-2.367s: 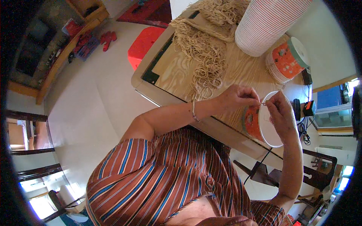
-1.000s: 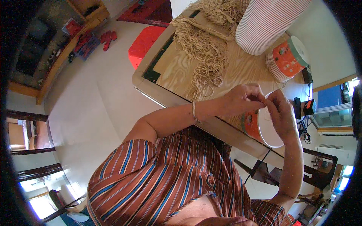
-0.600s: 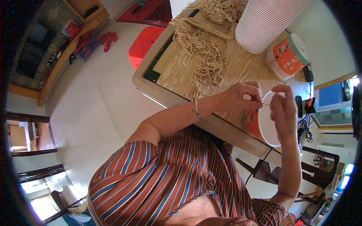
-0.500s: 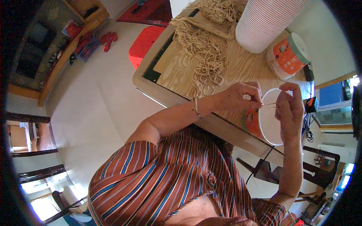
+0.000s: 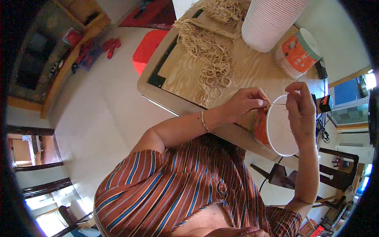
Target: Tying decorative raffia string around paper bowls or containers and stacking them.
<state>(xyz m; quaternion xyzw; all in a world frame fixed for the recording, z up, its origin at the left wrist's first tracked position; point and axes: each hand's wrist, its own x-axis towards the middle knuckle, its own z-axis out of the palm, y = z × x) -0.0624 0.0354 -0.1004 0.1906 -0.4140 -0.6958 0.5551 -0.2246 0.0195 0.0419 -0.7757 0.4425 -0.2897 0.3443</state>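
Note:
A thin tan string (image 5: 278,104) is stretched between my two hands. My left hand (image 5: 245,104) is closed, pinching one end between thumb and fingertips. Across from it, my right hand (image 5: 301,110) grips the other end with its fingers bent, the index finger arched. Just beneath both hands is an orange paper tub (image 5: 261,128) with a white rim, its open mouth tilted towards me. My right hand hides part of that mouth. Farther back on the table lies a heap of tan string (image 5: 215,65), tangled in loose loops.
A tall stack of white paper tubs (image 5: 272,24) stands at the back, with a shorter stack of orange-printed tubs (image 5: 297,53) to its right. Small black boxes (image 5: 325,103) and cables sit by the table's right edge. A red stool (image 5: 148,51) is beyond the table's left side.
The view has shifted slightly, so the table and tubs appear a little farther left. Both hands keep their pinch on the string over the tub.

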